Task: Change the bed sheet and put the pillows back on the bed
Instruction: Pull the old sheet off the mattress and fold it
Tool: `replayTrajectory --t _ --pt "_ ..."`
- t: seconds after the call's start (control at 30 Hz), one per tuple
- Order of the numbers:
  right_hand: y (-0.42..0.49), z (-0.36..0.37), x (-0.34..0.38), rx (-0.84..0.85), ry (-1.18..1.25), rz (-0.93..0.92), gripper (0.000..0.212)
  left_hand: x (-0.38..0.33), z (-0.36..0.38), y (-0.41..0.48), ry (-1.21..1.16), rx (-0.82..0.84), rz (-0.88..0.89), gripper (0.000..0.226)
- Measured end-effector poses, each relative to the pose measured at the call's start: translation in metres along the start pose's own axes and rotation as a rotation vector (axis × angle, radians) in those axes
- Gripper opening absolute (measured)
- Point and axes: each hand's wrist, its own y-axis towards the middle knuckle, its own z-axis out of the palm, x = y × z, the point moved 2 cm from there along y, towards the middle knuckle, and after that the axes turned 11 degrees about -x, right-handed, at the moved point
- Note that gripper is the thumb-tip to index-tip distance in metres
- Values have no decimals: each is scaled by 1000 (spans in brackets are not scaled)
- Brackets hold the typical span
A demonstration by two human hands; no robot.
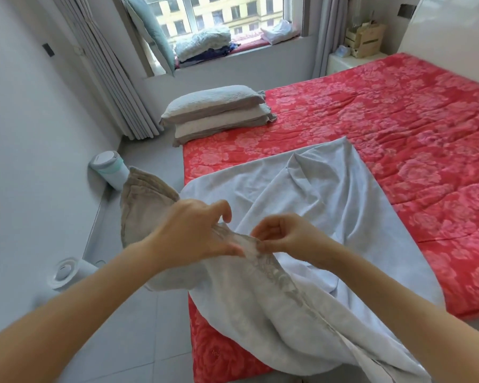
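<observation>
Grey bed sheet (302,203) lies half unfolded on the near left corner of the bed (398,120). Its long axis runs away from the viewer and its far corner points to the far side. Left grip (194,230) and right grip (285,236) pinch its gathered hem, close together. Two pillows (216,111) are stacked at the bed's far left corner, lying crosswise.

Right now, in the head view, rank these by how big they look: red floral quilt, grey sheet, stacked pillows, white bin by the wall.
1. red floral quilt
2. grey sheet
3. stacked pillows
4. white bin
The sheet is nearest the camera, which may inflate it.
</observation>
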Motion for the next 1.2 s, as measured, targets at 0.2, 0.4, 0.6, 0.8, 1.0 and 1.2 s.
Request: replayTrajectory --t 0.2,0.4,0.6,0.8,1.0,1.2 --pt "-27 14 -39 -299 -322 -369 17 18 -10 -16 135 293 241 50" --pt "-44 45 -53 -439 -498 -544 18 17 -14 -28 39 216 351 33" --pt "-80 64 -72 -486 -516 -271 45 24 -14 -46 -62 139 349 26" --pt "-82 92 -88 -558 -789 -319 41 33 -22 -66 -156 163 262 47" --pt "-69 127 -72 -728 -747 -248 50 27 -23 -75 -145 159 312 33" --pt "-49 128 -47 -762 -799 -281 23 30 -22 -81 -97 267 293 56"
